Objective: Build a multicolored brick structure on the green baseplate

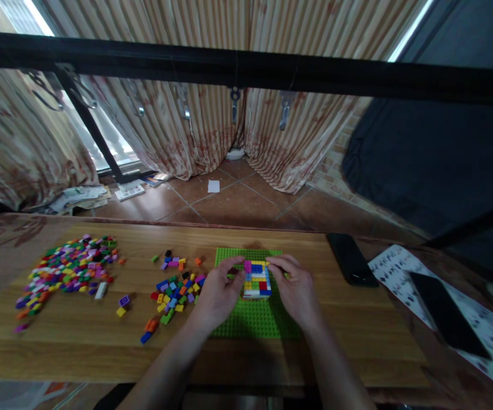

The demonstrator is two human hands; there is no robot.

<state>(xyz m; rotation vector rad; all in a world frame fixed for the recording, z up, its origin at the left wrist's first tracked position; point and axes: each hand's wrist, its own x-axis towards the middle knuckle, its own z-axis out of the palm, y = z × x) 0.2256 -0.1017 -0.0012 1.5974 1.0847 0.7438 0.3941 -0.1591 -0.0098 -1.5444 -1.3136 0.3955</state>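
Observation:
A small block built of many-coloured bricks [257, 280] stands on a green baseplate [255, 319] near the front of the wooden table [79, 341]. My left hand [218, 293] touches its left side, fingers curled with thumb and forefinger pinched at the top left edge. On the other side, my right hand [294, 287] presses the top right edge with curled fingers. Whether either hand holds a loose brick is hidden.
Loose bricks lie in a small heap [176, 287] left of the baseplate, with a larger heap [65, 270] at the far left. A black phone [351, 259] lies to the right; a second dark device [447, 313] rests on a printed sheet [481, 330].

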